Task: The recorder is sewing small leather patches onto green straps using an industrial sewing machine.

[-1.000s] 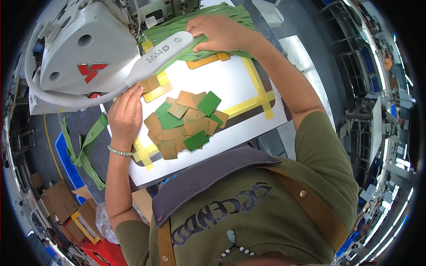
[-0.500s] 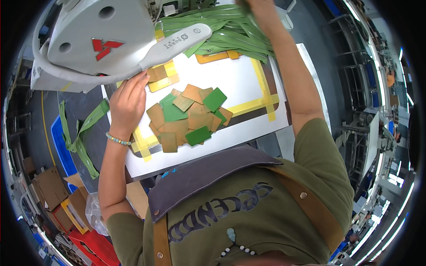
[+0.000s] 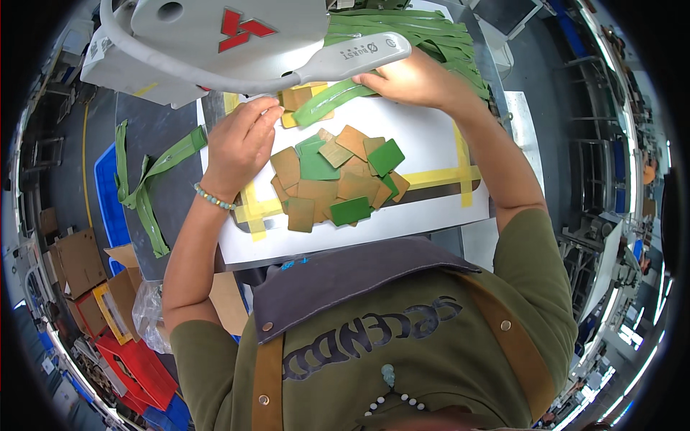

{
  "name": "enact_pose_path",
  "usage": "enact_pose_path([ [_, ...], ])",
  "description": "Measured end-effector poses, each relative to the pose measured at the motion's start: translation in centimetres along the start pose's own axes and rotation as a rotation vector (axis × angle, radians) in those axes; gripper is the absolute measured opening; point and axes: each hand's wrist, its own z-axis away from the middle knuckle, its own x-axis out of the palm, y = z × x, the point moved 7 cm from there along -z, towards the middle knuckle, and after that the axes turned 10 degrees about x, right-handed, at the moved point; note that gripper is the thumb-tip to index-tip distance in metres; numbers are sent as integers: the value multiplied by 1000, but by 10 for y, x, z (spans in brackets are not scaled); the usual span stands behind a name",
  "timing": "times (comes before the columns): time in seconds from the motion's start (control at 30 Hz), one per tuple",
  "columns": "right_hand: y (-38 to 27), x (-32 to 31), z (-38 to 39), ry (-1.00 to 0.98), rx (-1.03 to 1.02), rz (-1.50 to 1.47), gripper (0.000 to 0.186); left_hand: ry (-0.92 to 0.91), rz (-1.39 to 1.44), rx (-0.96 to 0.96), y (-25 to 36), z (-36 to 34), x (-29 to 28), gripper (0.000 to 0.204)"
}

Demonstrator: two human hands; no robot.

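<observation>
My right hand (image 3: 413,79) pinches one end of a green zipper strip (image 3: 327,104); part of this hand is behind the machine's pale handle-like bar. The strip's free end hangs over a small stack of tan and yellow pieces (image 3: 289,121). My left hand (image 3: 241,144), with a beaded bracelet at the wrist, is beside that stack. Its fingers are bunched together, and whatever they may hold is hidden. Nearer me, a loose pile of tan patches (image 3: 316,190) and several green patches (image 3: 350,211) lies on the white work surface (image 3: 302,248).
A white sewing machine (image 3: 194,47) overhangs the far left, its bar (image 3: 359,57) crossing above my hands. Many green zipper strips (image 3: 445,43) are heaped at the back right. Another green strip (image 3: 147,194) lies on the dark table at left, near cardboard boxes (image 3: 77,262).
My right hand has come from the far zipper heap toward the left, bringing one green strip over the small stack. My left hand stays near the machine. The whole view has shifted slightly.
</observation>
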Motion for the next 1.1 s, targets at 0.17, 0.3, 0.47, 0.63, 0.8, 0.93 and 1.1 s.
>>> enact_pose_path([
  [0.17, 11, -1, 1, -26, 146, 56, 16, -98, 47, 5, 4, -9, 8, 35],
  [0.3, 14, -7, 1, -82, 273, 55, 23, -145, 41, -18, 2, -6, 16, 32],
  [0.47, 16, 3, 3, -206, 316, -79, 27, -224, 52, -11, 5, -9, 19, 32],
  [0.63, 16, 8, 2, -187, 287, -60, 25, -339, 83, -34, 6, -9, 27, 34],
  [0.8, 9, -13, 5, -117, 262, -6, 29, -243, 152, -64, 1, -6, 27, 33],
  [0.93, 30, -55, 14, 23, 171, 59, 36, -266, 177, -125, -1, -4, 28, 32],
  [1.1, 55, -95, 26, 41, 248, 384, 26, -264, 176, -99, 0, -10, 29, 30],
])
